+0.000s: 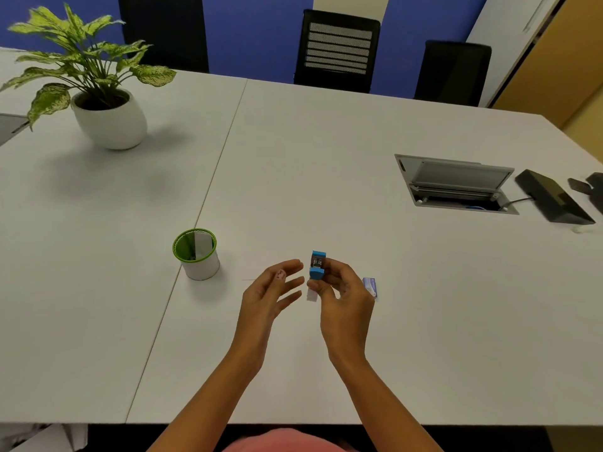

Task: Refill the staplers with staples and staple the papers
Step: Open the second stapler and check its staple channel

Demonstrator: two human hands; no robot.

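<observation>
Currently: right hand [342, 295] grips the small blue stapler [317, 264] above the table [326, 158], fingers and thumb curled round its lower part. Stapler is held upright with the metal magazine showing between the two blue parts. It looks open, though how far cannot be told. A short white piece [312, 293] hangs just below the stapler at the fingertips; it could be a paper slip or a staple strip, too small to tell.

Left hand [270, 288] is empty, fingers straight and spread, just beside the stapler and not touching it.

Staple box [370, 286] lies on the table, partly hidden behind the right hand. Green-rimmed cup [195, 256] stands well to the left with a white slip inside.

Judgement: step in hand is loading. To do it well:
- keep the stapler steady and the magazine facing up
- pinch the strip with the free hand, legs down
- seat it flat in the channel before closing

Risk: the strip may break if it goes in tilted.
</observation>
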